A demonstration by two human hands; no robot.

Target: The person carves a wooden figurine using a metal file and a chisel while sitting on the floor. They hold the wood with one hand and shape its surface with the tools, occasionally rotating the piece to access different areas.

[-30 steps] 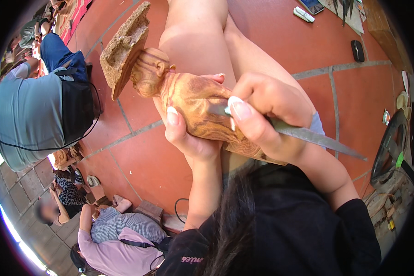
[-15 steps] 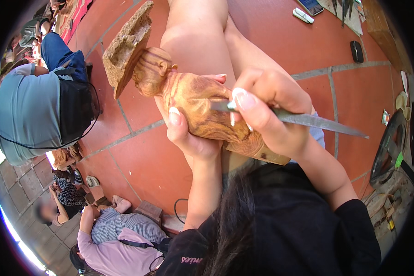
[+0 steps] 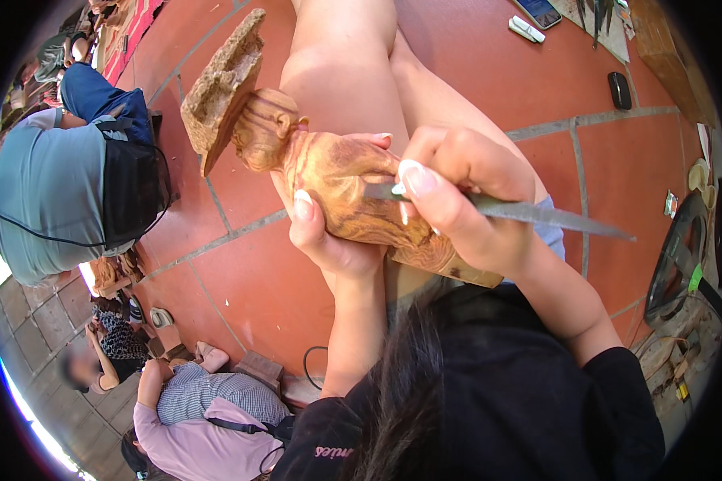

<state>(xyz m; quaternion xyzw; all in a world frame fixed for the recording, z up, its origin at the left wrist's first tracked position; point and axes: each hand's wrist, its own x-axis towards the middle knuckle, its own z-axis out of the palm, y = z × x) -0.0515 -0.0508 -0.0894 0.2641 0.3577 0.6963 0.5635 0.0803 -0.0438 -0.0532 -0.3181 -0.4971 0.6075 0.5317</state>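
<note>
A carved wooden figurine (image 3: 337, 180) lies tilted across my lap, its head to the upper left under a rough, bark-like brim and its flat base to the lower right. My left hand (image 3: 333, 240) is closed around its body, thumb on the near side and fingertips showing at the far side. In my right hand (image 3: 469, 192) a slim flat metal file (image 3: 549, 216) is pinched between thumb and fingers. One end of the file rests at the figurine's robe; the pointed other end sticks out to the right. Part of the base is hidden behind my right hand.
Red floor tiles (image 3: 241, 293) surround my bare legs (image 3: 341, 80). A phone (image 3: 541, 11), a white tube-like item (image 3: 527, 30) and a black computer mouse (image 3: 619, 90) lie at the upper right. Several people sit at the left, one in a blue-grey shirt (image 3: 48, 196).
My right hand and the file have shifted slightly left and up along the figurine's robe. The figurine has tipped a little; my left hand keeps its hold.
</note>
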